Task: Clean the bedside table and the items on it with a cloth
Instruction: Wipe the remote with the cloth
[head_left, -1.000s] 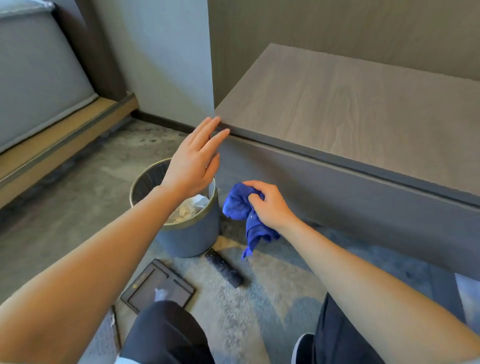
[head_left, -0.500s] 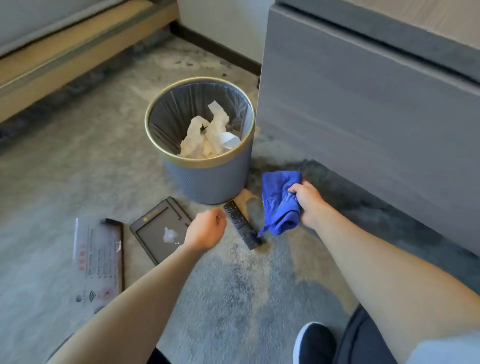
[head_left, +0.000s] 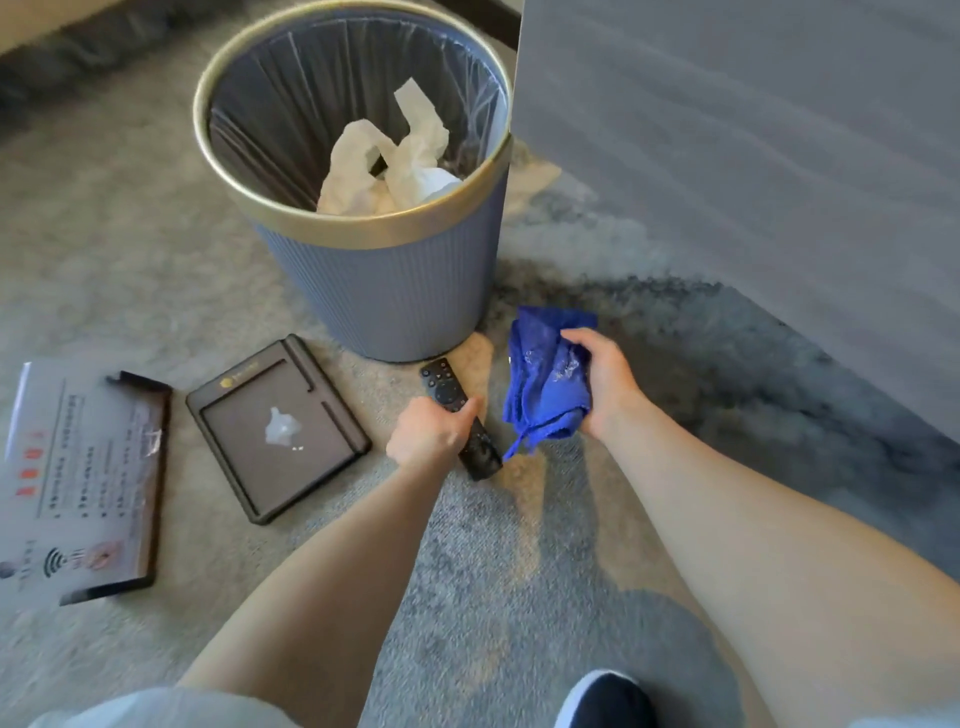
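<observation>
Now the left hand (head_left: 434, 428) wraps its fingers (head_left: 470, 408) around the remote (head_left: 460, 418) on the carpet; the right hand (head_left: 605, 382) clutches the blue cloth (head_left: 545, 379) just right of it. Tray (head_left: 278, 426) and sign holder (head_left: 78, 478), farther left, probably await wiping; the table (head_left: 753, 182) rises far right.

At lower left of frame, info card (head_left: 67, 478) carried a Wi-Fi symbol, a round prohibition sign and red marks; its text lines were too blurred to read. Tray (head_left: 278, 427) bore a small gold logo, illegible.
</observation>
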